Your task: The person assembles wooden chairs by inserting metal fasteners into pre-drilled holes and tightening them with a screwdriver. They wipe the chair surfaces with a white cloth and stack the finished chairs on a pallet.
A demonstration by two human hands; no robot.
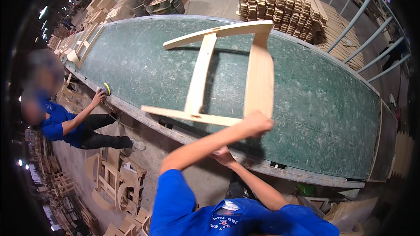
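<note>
Could drop the frame (199,74), with only the left hand (258,123) clenched on one near corner of it. Could let it tip and twist, being long and held so far from its middle. Could bang it down on the green surface (328,105) and dent the soft, pale wood. Could pinch fingers between frame and surface on the way down. Cannot count on the right hand (224,155) for help: down low under the left arm, at the near edge of the surface, not touching the frame. Cannot tell whether open or closed, or holding anything.

Holds the frame up in the air over the middle of the surface, tilted, with a dark shadow under it. Looks like part of a chair. Made of bare, light wood, smooth and clean. Has two long thin rails, one far and one near, joined by a thin bar on the left and a wide, bent board on the right. Grips at the near end of the wide board, by the joint with the near rail.

Shares the surface with a worker in blue on the left, crouched low, with the worker's hand (98,97) up at the edge beside a small yellow pad (106,88), well apart from the frame. Shows stacks of wood (280,4) far behind and more chair parts (113,183) on the floor, near left.
</note>
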